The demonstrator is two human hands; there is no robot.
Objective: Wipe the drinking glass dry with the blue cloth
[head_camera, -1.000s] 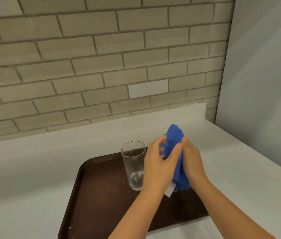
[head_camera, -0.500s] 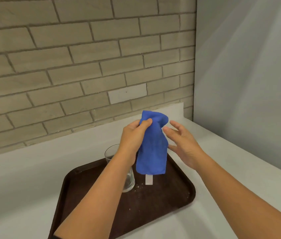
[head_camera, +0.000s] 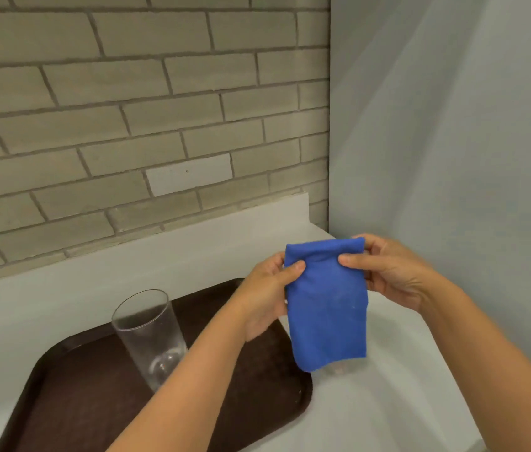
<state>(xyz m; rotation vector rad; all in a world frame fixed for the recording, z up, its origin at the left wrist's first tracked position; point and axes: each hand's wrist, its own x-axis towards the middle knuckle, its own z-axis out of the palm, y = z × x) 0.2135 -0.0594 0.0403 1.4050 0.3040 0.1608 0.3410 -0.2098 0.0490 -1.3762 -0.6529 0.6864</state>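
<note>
The blue cloth (head_camera: 327,308) hangs folded in the air above the right edge of the tray. My left hand (head_camera: 269,293) pinches its upper left corner and my right hand (head_camera: 391,272) pinches its upper right corner. The clear drinking glass (head_camera: 150,334) stands upright on the brown tray (head_camera: 71,396), to the left of my left forearm. Neither hand touches the glass.
The tray lies on a white counter (head_camera: 388,402). A brick wall (head_camera: 127,125) runs behind it and a pale wall (head_camera: 453,141) closes the right side. The counter's right edge is near the lower right corner.
My right hand, open half a second ago, has taken the cloth's upper right corner. Both hands now hold the cloth spread between them, shifted right of the glass.
</note>
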